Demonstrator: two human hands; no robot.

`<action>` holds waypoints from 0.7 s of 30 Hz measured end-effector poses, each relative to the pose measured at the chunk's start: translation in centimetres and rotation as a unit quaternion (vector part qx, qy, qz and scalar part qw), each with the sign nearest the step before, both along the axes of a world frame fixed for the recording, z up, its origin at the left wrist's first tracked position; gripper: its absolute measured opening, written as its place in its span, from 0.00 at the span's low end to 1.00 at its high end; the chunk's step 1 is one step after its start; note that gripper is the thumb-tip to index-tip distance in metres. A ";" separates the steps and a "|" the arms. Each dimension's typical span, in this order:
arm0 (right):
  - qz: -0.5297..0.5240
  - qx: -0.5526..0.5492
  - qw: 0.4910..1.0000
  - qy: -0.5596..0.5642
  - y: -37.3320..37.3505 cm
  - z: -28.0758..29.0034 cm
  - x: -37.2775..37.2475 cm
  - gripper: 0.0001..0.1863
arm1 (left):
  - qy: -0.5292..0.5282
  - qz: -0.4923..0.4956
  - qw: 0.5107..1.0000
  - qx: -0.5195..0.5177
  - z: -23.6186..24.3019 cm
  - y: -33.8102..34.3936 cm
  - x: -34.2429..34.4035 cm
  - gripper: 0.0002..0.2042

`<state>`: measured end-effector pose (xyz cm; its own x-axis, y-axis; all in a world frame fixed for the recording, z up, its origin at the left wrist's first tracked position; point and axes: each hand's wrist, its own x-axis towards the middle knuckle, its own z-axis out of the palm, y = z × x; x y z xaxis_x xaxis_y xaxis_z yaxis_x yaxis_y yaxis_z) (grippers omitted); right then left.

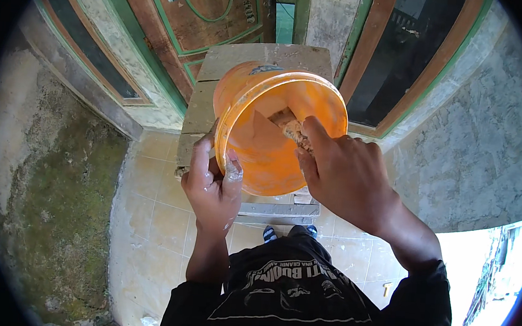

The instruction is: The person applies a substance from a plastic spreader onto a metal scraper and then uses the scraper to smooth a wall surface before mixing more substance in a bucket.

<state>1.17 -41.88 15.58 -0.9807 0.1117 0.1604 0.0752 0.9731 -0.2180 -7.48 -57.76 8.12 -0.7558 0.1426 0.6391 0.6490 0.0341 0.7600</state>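
Note:
An orange bucket [275,176] lies tipped toward me on a worn wooden stand, its mouth facing me. Pale streaks and a light pinkish smear coat its inner wall. At the left rim, my left hand [214,187] grips the edge, thumb inside and fingers outside; white residue marks the thumb. My right hand [348,175] reaches over the right side of the opening, closed around the crusted, speckled handle of a putty knife [289,124]. The tool's short, brownish blade points up and left inside the bucket; its tip is near the pale smear.
The wooden stand [199,107] has a grey, weathered top. Behind it are a brown door [205,14] with green trim and a dark window [401,58]. Mossy ground [71,198] lies left of the tiled floor [154,222]. A rough grey wall [468,147] rises at right.

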 end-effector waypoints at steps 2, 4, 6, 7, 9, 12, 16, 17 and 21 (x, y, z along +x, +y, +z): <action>-0.011 0.015 1.000 -0.010 0.3 -0.6 0.1 0.11 | 0.007 -0.007 1.000 0.009 0.1 0.2 0.2 0.13; 0.038 0.040 0.998 0.001 0.5 -1.3 0.0 0.11 | -0.038 -0.044 0.998 -0.023 0.5 -0.1 0.5 0.13; 0.031 0.024 0.999 0.013 0.7 -0.3 -0.3 0.11 | -0.038 -0.033 0.998 -0.022 0.4 -0.2 0.4 0.13; 0.019 0.009 1.000 0.022 0.8 0.1 -0.2 0.11 | -0.042 -0.026 0.999 -0.020 0.4 -0.2 0.4 0.13; 0.016 0.012 1.000 0.016 0.3 -0.1 -0.4 0.11 | -0.042 -0.027 0.998 -0.022 0.6 -0.1 0.4 0.13; 0.027 0.015 0.999 -0.013 0.6 -0.5 -0.4 0.11 | -0.047 -0.035 0.998 -0.025 0.5 0.3 0.5 0.13; 0.081 -0.005 0.997 0.001 1.7 2.0 0.5 0.11 | -0.028 -0.011 0.999 -0.027 0.3 -0.4 0.5 0.12; 0.084 -0.005 0.996 -0.002 1.6 2.8 0.8 0.11 | -0.031 -0.008 0.999 -0.027 0.1 -0.4 0.5 0.12; 0.099 0.031 0.993 -0.061 0.6 2.8 1.0 0.10 | -0.048 -0.018 0.999 -0.019 0.1 -0.5 0.9 0.13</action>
